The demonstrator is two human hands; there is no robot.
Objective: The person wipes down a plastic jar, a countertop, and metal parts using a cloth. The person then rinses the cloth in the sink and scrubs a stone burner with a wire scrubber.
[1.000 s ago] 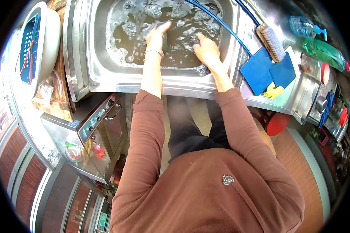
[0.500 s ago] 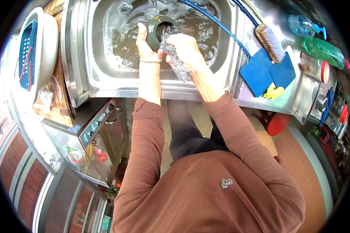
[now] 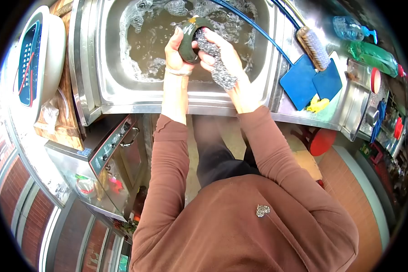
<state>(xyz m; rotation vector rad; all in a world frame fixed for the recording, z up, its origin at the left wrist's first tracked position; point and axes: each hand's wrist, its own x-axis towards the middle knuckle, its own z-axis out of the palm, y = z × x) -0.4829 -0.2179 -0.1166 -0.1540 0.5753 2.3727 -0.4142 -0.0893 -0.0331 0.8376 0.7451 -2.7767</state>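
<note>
Over the sink, my left hand [image 3: 176, 52] grips a dark green round vessel [image 3: 187, 45] with a small orange-yellow mark near its top. Its open mouth is tilted toward the right. My right hand [image 3: 226, 56] is closed around a grey-and-white speckled cloth [image 3: 222, 75]. One end of the cloth is pressed at the vessel's mouth, and the rest hangs below my fingers toward the wrist. How deep the cloth reaches inside is hidden. Cloudy water [image 3: 145, 50] with patches of foam lies in the sink beneath both hands.
The steel sink [image 3: 109, 86] has a rim along its front. On the right counter lie blue fly swatters [image 3: 299, 84], a scrub brush [image 3: 313, 47], a yellow cloth [image 3: 318, 104] and bottles [image 3: 371, 56]. A wooden board [image 3: 61, 122] and pale basin [image 3: 52, 54] stand left.
The vessel has turned, its mouth now facing more to the right and its side showing. My right hand and the cloth have shifted slightly right. The foam has moved on the water.
</note>
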